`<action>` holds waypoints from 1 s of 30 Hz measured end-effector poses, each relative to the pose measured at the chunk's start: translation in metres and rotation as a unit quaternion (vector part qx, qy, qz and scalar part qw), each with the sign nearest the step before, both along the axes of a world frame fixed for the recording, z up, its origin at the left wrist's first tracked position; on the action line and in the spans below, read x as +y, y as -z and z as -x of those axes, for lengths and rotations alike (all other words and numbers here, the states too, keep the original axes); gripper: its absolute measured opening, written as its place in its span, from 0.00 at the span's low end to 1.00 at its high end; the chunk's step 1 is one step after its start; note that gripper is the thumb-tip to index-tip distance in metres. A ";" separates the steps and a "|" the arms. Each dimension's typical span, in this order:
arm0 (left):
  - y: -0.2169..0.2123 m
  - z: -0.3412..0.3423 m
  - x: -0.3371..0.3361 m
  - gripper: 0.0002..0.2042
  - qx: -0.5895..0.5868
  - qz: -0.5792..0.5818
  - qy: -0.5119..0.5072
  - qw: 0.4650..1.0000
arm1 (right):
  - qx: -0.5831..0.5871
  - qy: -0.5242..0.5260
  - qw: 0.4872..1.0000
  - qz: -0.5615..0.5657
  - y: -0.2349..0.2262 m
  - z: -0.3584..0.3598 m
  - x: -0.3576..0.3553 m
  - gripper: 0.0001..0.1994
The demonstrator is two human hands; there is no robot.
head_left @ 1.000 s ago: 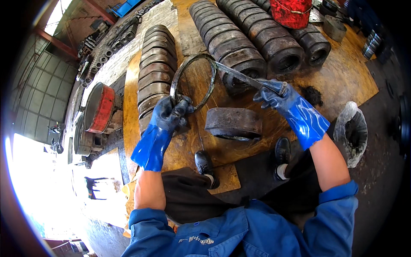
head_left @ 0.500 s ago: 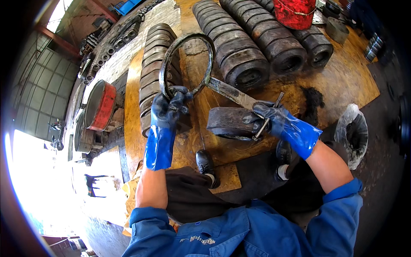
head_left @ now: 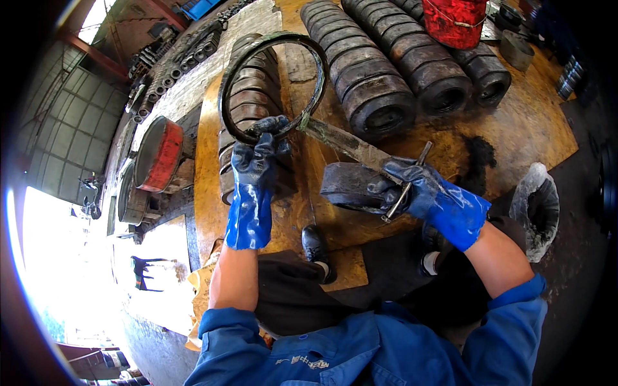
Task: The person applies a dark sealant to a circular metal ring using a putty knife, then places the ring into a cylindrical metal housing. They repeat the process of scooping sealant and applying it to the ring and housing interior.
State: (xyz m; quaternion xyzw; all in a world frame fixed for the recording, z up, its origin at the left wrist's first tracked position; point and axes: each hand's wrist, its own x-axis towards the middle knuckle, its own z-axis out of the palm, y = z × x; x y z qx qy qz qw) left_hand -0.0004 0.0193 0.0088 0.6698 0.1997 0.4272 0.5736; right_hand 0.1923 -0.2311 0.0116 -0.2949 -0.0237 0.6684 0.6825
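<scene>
My left hand [head_left: 255,161], in a blue rubber glove, is closed on the lower rim of a dark, greasy ring [head_left: 225,90] held up and tilted. My right hand [head_left: 421,183], gloved alike, grips a flat, dirty bar [head_left: 347,143] whose far end meets the ring's lower right rim. Whether bar and ring are joined, I cannot tell. A thin metal rod [head_left: 425,153] crosses the same right hand, sticking out above and below the fingers. Just below the bar, a short dark round block [head_left: 347,183] sits on the brown board, partly hidden by my right fingers.
Rows of dark thick rings [head_left: 380,96] lie on the brown board [head_left: 528,128], with another row [head_left: 248,96] behind the held ring. A red bucket [head_left: 454,22] stands far right. Nearer are a plastic-lined container [head_left: 537,212] at right and a red-banded drum [head_left: 164,154] at left.
The held ring has come up and left in the picture and looks larger, its near rim tilted. Both hands keep their grip. The whole view has shifted slightly.
</scene>
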 end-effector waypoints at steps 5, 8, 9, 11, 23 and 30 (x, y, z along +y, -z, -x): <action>-0.009 0.001 0.008 0.12 0.038 -0.068 -0.059 0.995 | -0.100 0.024 0.995 0.000 0.008 -0.008 0.000 0.15; -0.013 -0.007 0.007 0.13 -0.019 0.001 -0.046 0.999 | -0.115 0.020 0.993 -0.014 0.007 -0.007 -0.002 0.15; -0.011 -0.009 0.010 0.14 -0.141 0.142 0.005 0.980 | -0.104 0.019 0.994 -0.030 0.009 -0.006 0.000 0.14; -0.007 -0.008 0.014 0.14 -0.170 0.116 0.054 0.977 | -0.029 -0.003 0.996 -0.081 0.006 -0.003 0.001 0.18; -0.004 -0.025 0.015 0.14 -0.280 0.204 0.089 0.934 | 0.102 0.024 0.994 0.037 -0.034 0.024 0.014 0.17; -0.014 -0.029 -0.003 0.17 -0.287 0.191 0.078 0.935 | 0.103 0.059 0.993 0.018 -0.020 0.019 0.017 0.15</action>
